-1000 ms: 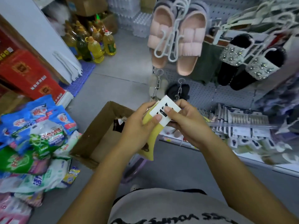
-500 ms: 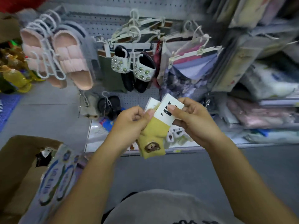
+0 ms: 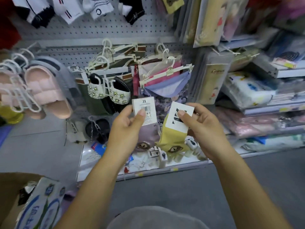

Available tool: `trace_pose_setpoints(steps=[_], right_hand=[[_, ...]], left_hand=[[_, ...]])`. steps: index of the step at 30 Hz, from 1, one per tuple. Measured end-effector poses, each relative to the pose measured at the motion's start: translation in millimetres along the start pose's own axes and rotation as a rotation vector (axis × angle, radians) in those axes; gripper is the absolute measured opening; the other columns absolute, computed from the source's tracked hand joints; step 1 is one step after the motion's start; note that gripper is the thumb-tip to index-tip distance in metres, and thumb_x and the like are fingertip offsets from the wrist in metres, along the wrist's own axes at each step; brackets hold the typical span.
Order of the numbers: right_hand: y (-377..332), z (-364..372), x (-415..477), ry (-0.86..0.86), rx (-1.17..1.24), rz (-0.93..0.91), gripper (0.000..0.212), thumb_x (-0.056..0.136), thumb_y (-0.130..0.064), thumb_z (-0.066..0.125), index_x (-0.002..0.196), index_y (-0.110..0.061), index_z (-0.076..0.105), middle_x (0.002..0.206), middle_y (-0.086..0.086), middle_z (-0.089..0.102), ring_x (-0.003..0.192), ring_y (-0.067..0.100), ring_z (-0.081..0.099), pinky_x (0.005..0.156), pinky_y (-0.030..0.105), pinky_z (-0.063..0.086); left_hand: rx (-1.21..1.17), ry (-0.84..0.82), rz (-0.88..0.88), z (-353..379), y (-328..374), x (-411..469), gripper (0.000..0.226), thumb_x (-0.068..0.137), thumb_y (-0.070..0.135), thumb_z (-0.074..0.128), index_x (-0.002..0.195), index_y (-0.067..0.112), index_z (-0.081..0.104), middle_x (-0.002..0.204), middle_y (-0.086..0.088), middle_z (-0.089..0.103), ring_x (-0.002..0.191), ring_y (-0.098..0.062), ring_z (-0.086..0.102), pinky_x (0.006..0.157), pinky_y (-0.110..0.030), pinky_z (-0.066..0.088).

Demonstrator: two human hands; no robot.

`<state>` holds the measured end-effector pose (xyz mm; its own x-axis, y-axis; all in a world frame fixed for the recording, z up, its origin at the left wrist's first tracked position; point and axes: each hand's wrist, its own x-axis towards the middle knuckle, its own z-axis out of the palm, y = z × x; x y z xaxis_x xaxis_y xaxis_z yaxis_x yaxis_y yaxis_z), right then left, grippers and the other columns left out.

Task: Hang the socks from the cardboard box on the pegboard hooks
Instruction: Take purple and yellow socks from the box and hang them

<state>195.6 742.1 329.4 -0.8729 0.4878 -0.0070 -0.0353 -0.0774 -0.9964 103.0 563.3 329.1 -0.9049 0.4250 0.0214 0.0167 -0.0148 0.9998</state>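
Observation:
My left hand pinches the white card label of a mauve sock pair with a bear patch. My right hand pinches the white label of a yellow sock pair, also with a bear patch. The two pairs hang apart, side by side, in front of the grey pegboard. Several socks hang on hooks along the pegboard's top. A corner of the cardboard box shows at the lower left.
Pink slippers, jewelled black slippers and clothes on white hangers hang on the pegboard. Packaged goods fill the shelves on the right. A low shelf of small items runs below my hands. A printed packet lies by the box.
The view swung up and right from the box to the pegboard. My hands parted: the left now holds a mauve pair, separated from the yellow pair in the right.

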Motion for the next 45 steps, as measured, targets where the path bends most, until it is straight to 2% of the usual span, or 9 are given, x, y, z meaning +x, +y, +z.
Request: trace_pose_setpoints(steps=[4, 9, 15, 20, 30, 33, 37, 42, 45], right_hand=[[-5, 3, 7, 0.005, -0.06, -0.074, 0.018, 0.094, -0.029, 0.069, 0.112, -0.024, 0.066, 0.094, 0.041, 0.062, 0.075, 0.026, 0.063, 0.067, 0.043, 0.05], [-9, 5, 15, 0.023, -0.131, -0.132, 0.016, 0.094, -0.041, 0.065, 0.109, -0.036, 0.067, 0.091, 0.04, 0.064, 0.068, 0.037, 0.057, 0.068, 0.045, 0.043], [-14, 9, 14, -0.031, -0.086, -0.086, 0.018, 0.1, -0.035, 0.059, 0.113, -0.027, 0.068, 0.098, 0.032, 0.07, 0.092, 0.044, 0.07, 0.084, 0.064, 0.055], [-12, 2, 15, -0.04, -0.101, -0.102, 0.018, 0.099, -0.037, 0.06, 0.113, -0.028, 0.068, 0.093, 0.033, 0.068, 0.08, 0.042, 0.067, 0.077, 0.068, 0.051], [-21, -9, 38, -0.137, -0.119, -0.122, 0.057, 0.078, -0.07, 0.069, 0.102, -0.018, 0.063, 0.105, 0.053, 0.043, 0.081, 0.032, 0.052, 0.072, 0.045, 0.037], [-49, -1, 53, -0.146, -0.142, -0.16, 0.063, 0.078, -0.07, 0.068, 0.113, -0.019, 0.061, 0.096, 0.051, 0.045, 0.075, 0.051, 0.058, 0.073, 0.044, 0.038], [-83, 22, 69, -0.213, -0.17, -0.262, 0.046, 0.09, -0.055, 0.063, 0.109, -0.013, 0.062, 0.069, 0.019, 0.048, 0.071, 0.026, 0.046, 0.065, 0.044, 0.036], [-115, 53, 96, -0.227, -0.215, -0.331, 0.023, 0.099, -0.035, 0.058, 0.111, -0.015, 0.061, 0.084, 0.005, 0.077, 0.082, 0.019, 0.074, 0.073, 0.038, 0.057], [-136, 67, 120, -0.164, -0.218, -0.398, 0.026, 0.099, -0.034, 0.059, 0.105, -0.009, 0.061, 0.057, -0.009, 0.063, 0.053, 0.004, 0.059, 0.053, 0.018, 0.045]], left_hand=[[0.041, -0.142, 0.026, 25, 14, -5, 0.027, 0.104, 0.027, 0.051, 0.126, 0.024, 0.067, 0.114, 0.012, 0.076, 0.108, -0.006, 0.071, 0.09, -0.022, 0.056], [0.038, -0.259, -0.086, 28, 12, 2, 0.05, 0.094, 0.059, 0.044, 0.132, 0.033, 0.064, 0.126, 0.019, 0.07, 0.122, -0.002, 0.062, 0.113, -0.038, 0.043], [-0.034, -0.146, -0.059, 19, 9, 13, 0.056, 0.083, 0.041, 0.075, 0.136, 0.027, 0.062, 0.117, 0.009, 0.074, 0.111, -0.007, 0.069, 0.098, -0.031, 0.054], [-0.015, -0.002, -0.071, 13, 6, 17, 0.038, 0.071, 0.037, 0.081, 0.103, 0.018, 0.074, 0.097, 0.002, 0.079, 0.09, -0.015, 0.075, 0.083, -0.038, 0.059], [-0.024, 0.053, 0.014, 13, 31, 20, 0.008, 0.096, 0.024, 0.067, 0.096, 0.019, 0.073, 0.085, -0.002, 0.079, 0.077, -0.011, 0.074, 0.072, -0.033, 0.054], [-0.009, 0.099, 0.093, 7, 55, 30, 0.01, 0.096, 0.026, 0.067, 0.101, 0.018, 0.073, 0.088, -0.001, 0.08, 0.086, -0.014, 0.076, 0.084, -0.035, 0.055], [0.053, 0.203, 0.231, -9, 81, 43, 0.014, 0.099, 0.027, 0.064, 0.106, 0.018, 0.071, 0.091, 0.003, 0.08, 0.093, -0.014, 0.075, 0.09, -0.039, 0.057], [0.14, 0.306, 0.305, -35, 111, 65, 0.017, 0.102, 0.035, 0.058, 0.094, 0.023, 0.067, 0.073, 0.013, 0.075, 0.053, 0.003, 0.06, 0.052, -0.02, 0.044], [0.196, 0.294, 0.337, -41, 134, 87, 0.02, 0.102, 0.037, 0.057, 0.093, 0.021, 0.066, 0.065, 0.011, 0.071, 0.043, 0.003, 0.051, 0.044, -0.015, 0.038]])
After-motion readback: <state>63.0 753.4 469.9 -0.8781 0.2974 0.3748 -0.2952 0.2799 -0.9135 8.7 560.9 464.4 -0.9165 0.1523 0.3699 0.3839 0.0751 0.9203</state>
